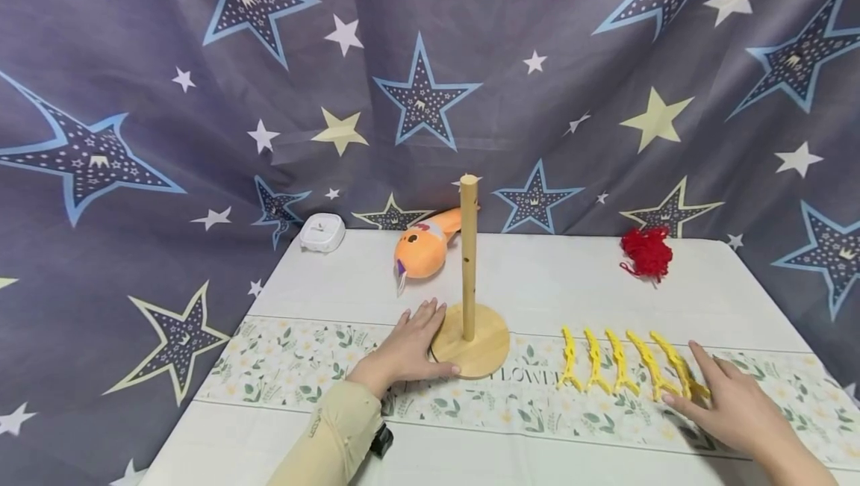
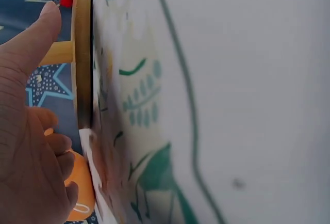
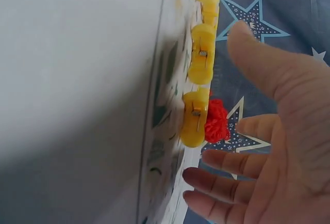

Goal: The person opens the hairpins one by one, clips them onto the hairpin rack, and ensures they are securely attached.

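A wooden post on a round wooden base (image 1: 490, 348) stands upright at the middle of the table. My left hand (image 1: 406, 348) lies at the left edge of that base, fingers spread and thumb along its front edge. In the left wrist view the thumb (image 2: 38, 35) is extended beside the base's edge (image 2: 82, 64). Several yellow plastic clips (image 1: 618, 363) lie in a row to the right of the base. My right hand (image 1: 735, 400) hovers around the rightmost clip with fingers apart, holding nothing. Metal springs show on the clips (image 3: 196, 118) in the right wrist view.
Behind the post lies an orange plush toy (image 1: 422, 251). A white square object (image 1: 322, 233) sits at the back left, and a red yarn bundle (image 1: 647, 253) at the back right. A floral runner (image 1: 289, 359) crosses the white table; a star-patterned curtain (image 1: 497, 30) hangs behind.
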The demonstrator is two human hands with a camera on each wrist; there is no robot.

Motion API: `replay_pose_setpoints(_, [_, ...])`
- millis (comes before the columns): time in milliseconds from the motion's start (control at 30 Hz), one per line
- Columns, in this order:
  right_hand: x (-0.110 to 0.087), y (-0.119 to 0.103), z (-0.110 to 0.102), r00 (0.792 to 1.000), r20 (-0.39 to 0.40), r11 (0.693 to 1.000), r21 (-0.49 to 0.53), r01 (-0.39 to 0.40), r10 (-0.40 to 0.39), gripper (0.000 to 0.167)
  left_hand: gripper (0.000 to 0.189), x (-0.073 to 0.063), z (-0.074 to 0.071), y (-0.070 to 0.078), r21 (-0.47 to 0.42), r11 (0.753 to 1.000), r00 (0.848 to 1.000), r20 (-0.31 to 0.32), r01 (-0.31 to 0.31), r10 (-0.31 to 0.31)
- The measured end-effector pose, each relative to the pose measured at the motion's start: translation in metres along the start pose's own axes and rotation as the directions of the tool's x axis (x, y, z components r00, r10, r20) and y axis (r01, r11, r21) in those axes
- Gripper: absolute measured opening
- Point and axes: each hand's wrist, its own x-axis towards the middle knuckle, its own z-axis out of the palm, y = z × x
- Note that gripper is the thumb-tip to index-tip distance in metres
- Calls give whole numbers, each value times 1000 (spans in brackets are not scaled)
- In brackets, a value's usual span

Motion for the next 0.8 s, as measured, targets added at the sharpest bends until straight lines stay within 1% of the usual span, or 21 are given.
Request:
replay_pose_setpoints(67, [0, 3, 0, 999, 47, 1000, 6, -23, 22, 115, 114, 0, 1, 0, -12, 1000, 1000, 14, -2, 3])
replay_pose_setpoints(167, [1, 5, 0, 993, 99, 998, 32, -62, 59, 110, 114, 1, 4, -1, -23, 1000, 999, 37, 1, 0])
replay_pose_setpoints(267, [0, 5, 2, 990, 119, 995, 59, -86, 78, 98, 115, 3, 8, -1, -17, 1000, 998, 57, 12, -11])
replay_pose_setpoints(333, [1, 5, 3, 990, 111, 993, 66, -97, 89, 87, 115, 3, 10, -2, -7, 1000, 998, 60, 18, -18])
replay_pose_setpoints(433, [2, 6, 6, 993, 83, 994, 58, -93, 88, 67, 114, 4, 10, -1, -2, 1000, 998, 61, 27, -26])
replay_pose_setpoints(567, [3, 9, 8, 995, 64, 996, 45, -83, 80, 51, 112, 4, 9, 0, 4, 1000, 998, 54, 31, -31])
replay_pose_setpoints(700, [4, 9, 8, 995, 58, 996, 40, -80, 77, 45, 110, 5, 8, 0, 12, 999, 998, 49, 32, -33])
replay_pose_setpoints(800, [4, 8, 8, 995, 55, 996, 38, -85, 82, 46, 110, 5, 7, 0, 18, 999, 998, 49, 34, -35])
